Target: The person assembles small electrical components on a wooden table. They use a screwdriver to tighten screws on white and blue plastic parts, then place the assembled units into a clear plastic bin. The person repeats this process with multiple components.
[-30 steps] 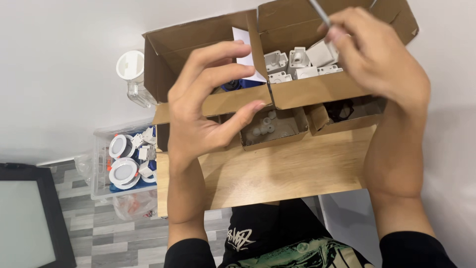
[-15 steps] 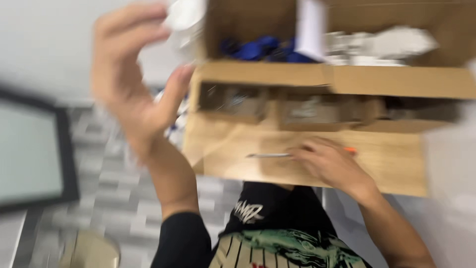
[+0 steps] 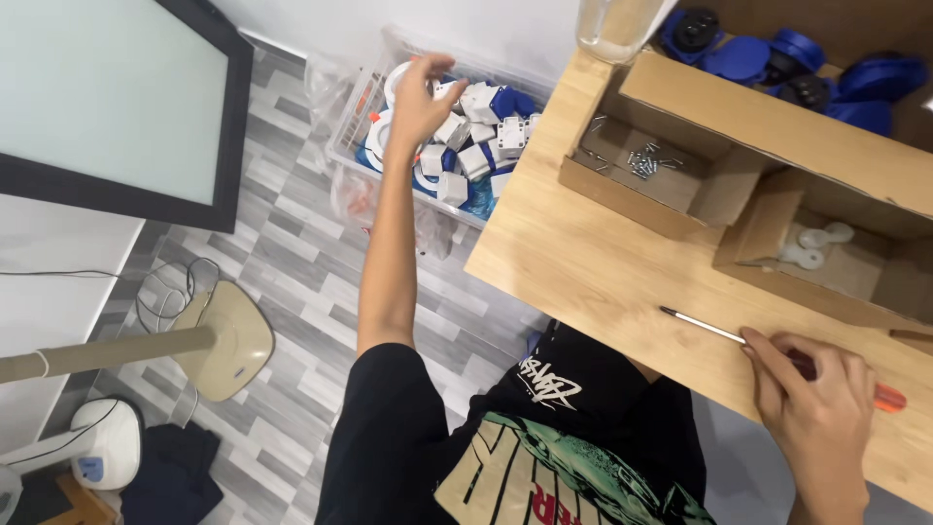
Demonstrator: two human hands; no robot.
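Head view, looking down at my own arms. My left hand (image 3: pixel 420 102) is stretched far out to the left, off the bench (image 3: pixel 622 282), over a clear plastic bin (image 3: pixel 408 49) on the grey plank floor (image 3: pixel 282 282). The bin is heaped with white and blue plastic parts (image 3: pixel 476 146). My left fingers (image 3: pixel 432 70) are curled at a white ring-shaped part (image 3: pixel 397 80) at the top of the heap; I cannot tell whether they have closed on it. Half a second ago this hand was raised in the air, open and blurred, beside the cardboard box; now it is down at the bin.

My right hand (image 3: pixel 816 413) lies on the wooden bench at the near edge, as it did half a second ago. Its fingers (image 3: pixel 768 360) are folded loosely over the handle of a screwdriver (image 3: pixel 705 328), which lies flat on the bench with its thin metal shaft pointing left and its orange end (image 3: pixel 889 399) showing past my hand. A second ago that hand was up at the box holding the tool.

Behind the screwdriver stands an open cardboard box (image 3: pixel 739 107). One compartment holds small screws (image 3: pixel 641 160), another holds white discs (image 3: pixel 812 243), and blue parts (image 3: pixel 807 58) fill the back.

To the left are a dark-framed panel (image 3: pixel 117 97) and a fan base (image 3: pixel 233 340) on the floor.
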